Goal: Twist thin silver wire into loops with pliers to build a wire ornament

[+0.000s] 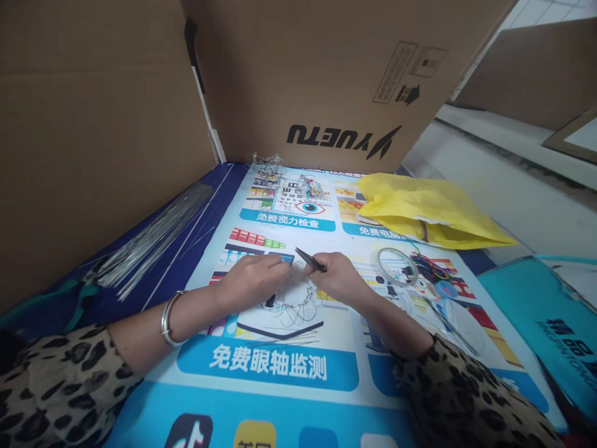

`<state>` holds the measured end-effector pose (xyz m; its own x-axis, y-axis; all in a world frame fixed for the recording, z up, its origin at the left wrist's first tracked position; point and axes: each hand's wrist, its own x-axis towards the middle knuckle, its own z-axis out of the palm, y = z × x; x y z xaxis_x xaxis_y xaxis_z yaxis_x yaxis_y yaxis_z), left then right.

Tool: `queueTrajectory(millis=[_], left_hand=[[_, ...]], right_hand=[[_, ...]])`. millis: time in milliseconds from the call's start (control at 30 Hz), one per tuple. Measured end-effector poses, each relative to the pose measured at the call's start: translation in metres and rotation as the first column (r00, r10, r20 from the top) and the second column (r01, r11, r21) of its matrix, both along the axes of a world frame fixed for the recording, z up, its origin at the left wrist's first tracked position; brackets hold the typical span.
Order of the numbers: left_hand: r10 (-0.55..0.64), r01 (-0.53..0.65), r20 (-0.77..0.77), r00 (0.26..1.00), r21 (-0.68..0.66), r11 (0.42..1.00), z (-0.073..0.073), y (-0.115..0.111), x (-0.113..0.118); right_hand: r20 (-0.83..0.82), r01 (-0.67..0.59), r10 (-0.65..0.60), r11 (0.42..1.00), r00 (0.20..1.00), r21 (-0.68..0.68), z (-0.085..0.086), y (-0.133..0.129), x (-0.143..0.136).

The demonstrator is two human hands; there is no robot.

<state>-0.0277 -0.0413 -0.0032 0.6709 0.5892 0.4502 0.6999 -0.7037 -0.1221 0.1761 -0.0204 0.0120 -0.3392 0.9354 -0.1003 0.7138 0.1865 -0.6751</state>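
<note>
My right hand [339, 277] is closed around a pair of pliers [310, 259], whose dark jaws point up and left. Just left of it, my left hand [254, 281] is closed with its fingertips pinched together. Between and below both hands hangs a piece of thin bent wire with several loops [298, 310]; the left fingertips seem to hold its upper part, though the exact grip is hidden. Several straight wire pieces [289, 338] lie on the printed sheet [209, 384] under the hands.
A bundle of straight wires [156, 239] and teal-handled cutters [81, 298] lie at left. Tangled wire pieces [310, 186] sit farther back. At right are a tape roll [379, 266], coloured cords [433, 269], a yellow bag [420, 202] and a teal bag [536, 323]. Cardboard [261, 74] walls the back.
</note>
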Motion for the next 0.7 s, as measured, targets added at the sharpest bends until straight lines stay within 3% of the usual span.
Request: queueTrajectory(millis=[700], left_hand=[[-0.174,0.176,-0.086,0.981,0.015,0.984,0.0043,0.0045,0.0052]], right_hand=[[0.046,0.004,-0.002,0.999,0.999,-0.040,0.0077,-0.0015,-0.0026]])
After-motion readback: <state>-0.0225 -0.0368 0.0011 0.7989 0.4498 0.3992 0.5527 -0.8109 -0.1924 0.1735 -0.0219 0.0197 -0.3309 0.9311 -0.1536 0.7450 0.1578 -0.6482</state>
